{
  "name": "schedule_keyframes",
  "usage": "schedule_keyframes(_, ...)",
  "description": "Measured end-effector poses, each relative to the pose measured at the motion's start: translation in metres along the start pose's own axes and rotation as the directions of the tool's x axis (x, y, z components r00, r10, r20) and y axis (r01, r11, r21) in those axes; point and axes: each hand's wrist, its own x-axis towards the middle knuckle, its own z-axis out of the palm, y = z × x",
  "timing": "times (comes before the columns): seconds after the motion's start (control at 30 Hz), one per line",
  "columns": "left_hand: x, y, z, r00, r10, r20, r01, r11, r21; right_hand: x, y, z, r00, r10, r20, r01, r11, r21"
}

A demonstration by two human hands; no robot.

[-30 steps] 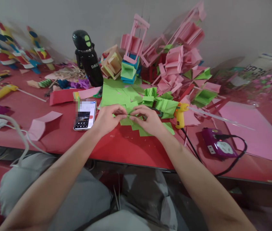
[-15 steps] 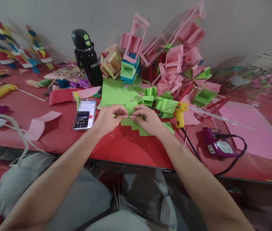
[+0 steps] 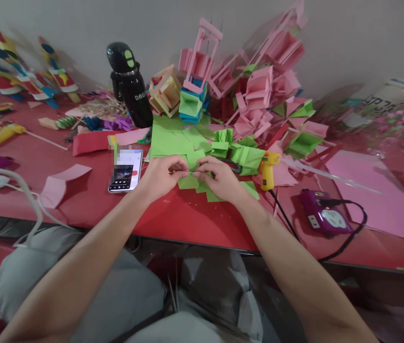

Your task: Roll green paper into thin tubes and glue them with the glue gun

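Close together over several green paper pieces (image 3: 216,193), both of my hands pinch a small green piece of paper (image 3: 191,172). The thumb and fingertips of my left hand (image 3: 166,175) close on its left end. My right hand (image 3: 219,177) has its thumb and index finger pressed together on the right end. Most of this piece is covered by my fingers. Larger green paper sheets (image 3: 169,136) lie just beyond my hands, and folded green paper boxes (image 3: 246,158) stand to their right.
A phone (image 3: 126,170) lies left of my hands, with a black bottle (image 3: 132,90) behind it. At right are a yellow glue gun (image 3: 268,171), a purple power socket (image 3: 325,214) and pink sheets (image 3: 380,190). Pink paper models (image 3: 259,88) pile up against the wall.
My hands stay in nearly the same place. My left fingertips have shifted very slightly left, so the gap between the two hands is a little wider.
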Motion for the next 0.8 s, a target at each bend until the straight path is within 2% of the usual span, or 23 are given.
schedule_keyframes(0.23, 0.003, 0.000, -0.005, 0.996, -0.082, 0.029, 0.086, 0.982, -0.170, -0.002, -0.005, -0.010, 0.995, -0.024, 0.098, 0.017, 0.997, 0.070)
schedule_keyframes(0.37, 0.003, -0.001, -0.007, 0.992, -0.110, 0.057, 0.120, 0.969, -0.214, -0.003, -0.004, -0.011, 0.991, -0.058, 0.118, 0.049, 0.996, 0.071)
schedule_keyframes(0.57, 0.003, 0.001, -0.006, 0.986, -0.138, 0.092, 0.156, 0.960, -0.232, -0.003, 0.001, -0.007, 0.996, -0.041, 0.077, 0.036, 0.997, 0.067)
schedule_keyframes(0.8, 0.003, 0.005, -0.007, 0.990, -0.114, 0.087, 0.130, 0.968, -0.215, -0.001, 0.001, -0.007, 1.000, -0.006, 0.026, 0.003, 0.995, 0.098)
